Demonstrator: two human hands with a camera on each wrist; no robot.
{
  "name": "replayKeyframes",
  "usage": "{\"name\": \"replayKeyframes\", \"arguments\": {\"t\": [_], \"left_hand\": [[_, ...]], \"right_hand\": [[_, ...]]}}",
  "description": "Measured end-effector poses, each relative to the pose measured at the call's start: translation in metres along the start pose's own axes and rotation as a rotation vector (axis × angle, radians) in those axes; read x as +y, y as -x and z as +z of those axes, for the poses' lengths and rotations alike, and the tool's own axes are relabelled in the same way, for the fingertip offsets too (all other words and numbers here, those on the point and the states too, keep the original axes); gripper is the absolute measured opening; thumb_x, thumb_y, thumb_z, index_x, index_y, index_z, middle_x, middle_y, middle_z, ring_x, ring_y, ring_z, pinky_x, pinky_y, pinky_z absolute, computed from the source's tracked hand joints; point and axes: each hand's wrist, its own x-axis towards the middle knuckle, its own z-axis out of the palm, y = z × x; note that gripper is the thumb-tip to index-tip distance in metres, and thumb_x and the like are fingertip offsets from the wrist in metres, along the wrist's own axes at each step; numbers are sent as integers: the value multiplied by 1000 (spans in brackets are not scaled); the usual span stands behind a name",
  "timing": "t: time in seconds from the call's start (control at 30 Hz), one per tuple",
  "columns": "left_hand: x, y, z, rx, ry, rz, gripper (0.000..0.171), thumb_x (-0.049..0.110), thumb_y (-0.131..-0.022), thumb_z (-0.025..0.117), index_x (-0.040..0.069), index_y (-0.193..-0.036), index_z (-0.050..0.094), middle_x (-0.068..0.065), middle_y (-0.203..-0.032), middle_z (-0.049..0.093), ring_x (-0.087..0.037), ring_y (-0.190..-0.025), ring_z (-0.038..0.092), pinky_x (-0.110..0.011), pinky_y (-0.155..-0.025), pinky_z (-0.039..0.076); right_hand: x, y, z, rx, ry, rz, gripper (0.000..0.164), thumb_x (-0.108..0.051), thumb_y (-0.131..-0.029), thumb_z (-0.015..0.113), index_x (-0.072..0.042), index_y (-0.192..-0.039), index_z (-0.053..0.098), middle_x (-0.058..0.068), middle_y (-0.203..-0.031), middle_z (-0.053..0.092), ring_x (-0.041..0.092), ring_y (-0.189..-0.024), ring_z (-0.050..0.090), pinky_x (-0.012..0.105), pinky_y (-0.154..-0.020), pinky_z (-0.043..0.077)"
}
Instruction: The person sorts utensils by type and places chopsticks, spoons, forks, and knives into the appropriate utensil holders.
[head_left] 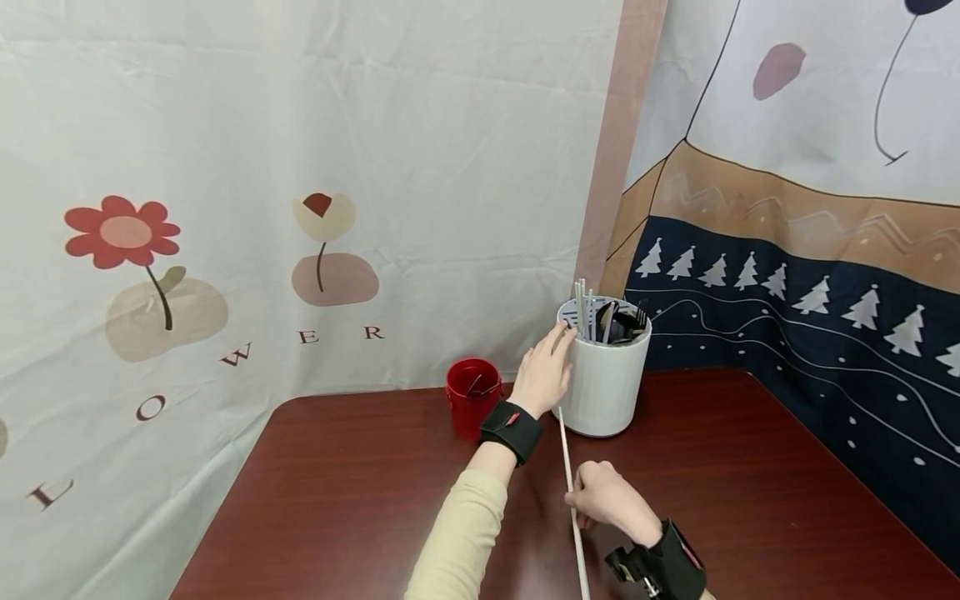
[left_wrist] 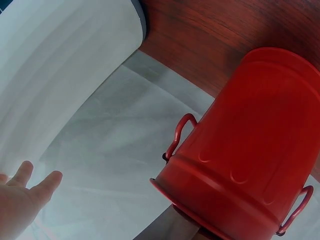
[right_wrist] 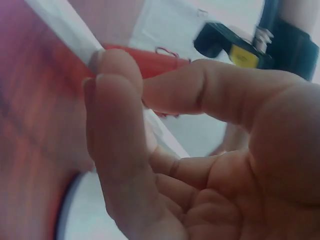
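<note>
A white cylindrical utensil holder [head_left: 603, 383] stands at the back of the table, with pale chopsticks [head_left: 582, 308] and dark utensils [head_left: 618, 323] in it. My left hand [head_left: 542, 373] reaches to its left upper rim, the fingers extended against that side. In the left wrist view, fingers [left_wrist: 35, 192] show beside the holder's wall [left_wrist: 70, 65]. Closer to me, my right hand [head_left: 615, 502] pinches a long, thin white strip [head_left: 579, 550] between thumb and fingertips. The strip runs from the holder's base toward the front. What the strip is made of, I cannot tell.
Left of the holder stands a small red bucket [head_left: 468, 408] with side handles, something thin inside it. The reddish-brown table [head_left: 360, 500] meets a printed cloth [head_left: 450, 167] behind and a dark patterned cloth [head_left: 787, 367] at the right.
</note>
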Motion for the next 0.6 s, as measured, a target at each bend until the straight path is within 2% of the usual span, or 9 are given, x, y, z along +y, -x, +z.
{"name": "replayKeyframes", "arguments": {"t": [0.2, 0.43, 0.6], "left_hand": [[-1, 0, 2, 15, -13, 4, 53, 23, -95, 55, 20, -145, 38, -1, -153, 34, -21, -130, 49, -47, -101, 46], [-1, 0, 3, 27, -16, 8, 52, 23, -95, 56, 20, -144, 38, -1, -152, 35, -21, -129, 50, -47, -100, 47], [-1, 0, 3, 21, -26, 2, 53, 24, -95, 56, 21, -145, 38, 0, -153, 35, -20, -130, 50, -46, -100, 47]], "right_hand": [[-1, 8, -13, 119, -21, -6, 20, -3, -84, 64, -6, -67, 53, 5, -57, 60, 16, -51, 58, 26, -49, 43], [-3, 16, -30, 252, 24, -34, 16, -5, -86, 59, -8, -72, 51, 1, -60, 60, 12, -52, 52, 24, -48, 33], [-2, 19, -41, 437, 48, -101, 10, -6, -83, 57, -8, -74, 54, 0, -61, 59, 8, -51, 48, 22, -47, 35]]}}
